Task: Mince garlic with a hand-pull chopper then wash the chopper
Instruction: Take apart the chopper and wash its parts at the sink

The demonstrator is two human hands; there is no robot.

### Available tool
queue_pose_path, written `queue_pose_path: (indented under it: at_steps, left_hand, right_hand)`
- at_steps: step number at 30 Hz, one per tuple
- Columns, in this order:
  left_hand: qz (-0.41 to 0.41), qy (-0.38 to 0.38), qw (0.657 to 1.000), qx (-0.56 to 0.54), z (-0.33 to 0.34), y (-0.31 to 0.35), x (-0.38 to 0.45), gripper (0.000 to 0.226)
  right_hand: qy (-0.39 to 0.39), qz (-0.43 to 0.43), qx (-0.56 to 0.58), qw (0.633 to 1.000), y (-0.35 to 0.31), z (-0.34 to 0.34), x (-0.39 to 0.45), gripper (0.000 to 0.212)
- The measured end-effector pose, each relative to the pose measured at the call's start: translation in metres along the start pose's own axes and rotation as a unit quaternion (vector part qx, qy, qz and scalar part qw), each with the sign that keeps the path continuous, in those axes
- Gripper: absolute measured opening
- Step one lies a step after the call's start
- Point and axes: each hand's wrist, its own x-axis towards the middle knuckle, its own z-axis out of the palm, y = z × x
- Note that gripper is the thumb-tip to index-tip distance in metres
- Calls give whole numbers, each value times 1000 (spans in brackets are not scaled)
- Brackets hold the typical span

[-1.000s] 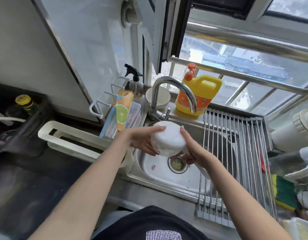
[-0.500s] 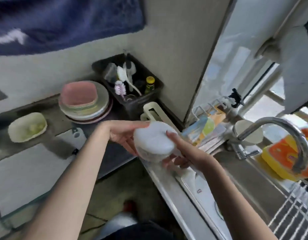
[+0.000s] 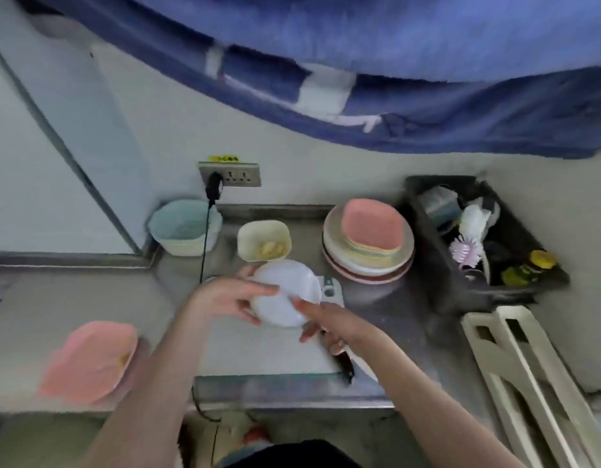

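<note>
Above the white cutting board [image 3: 258, 352], both hands hold the round white chopper [image 3: 285, 292] between them: left hand [image 3: 225, 298] curls round its left side, right hand [image 3: 329, 319] pinches its right edge. Beyond sits a cream bowl [image 3: 263, 243].

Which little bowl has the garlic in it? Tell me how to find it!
Look at the wall socket above the metal counter. Just below it, between the blue tub and the plate stack, sits the cream bowl. Only it holds pale yellowish bits.
</note>
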Motion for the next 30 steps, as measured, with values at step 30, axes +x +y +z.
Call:
queue_pose_path:
  at_steps: [30]
  left_hand:
    - [165,181,831,499,-93,-54,72,97]
  right_hand:
    - [125,-46,450,883,-64,43,157,12]
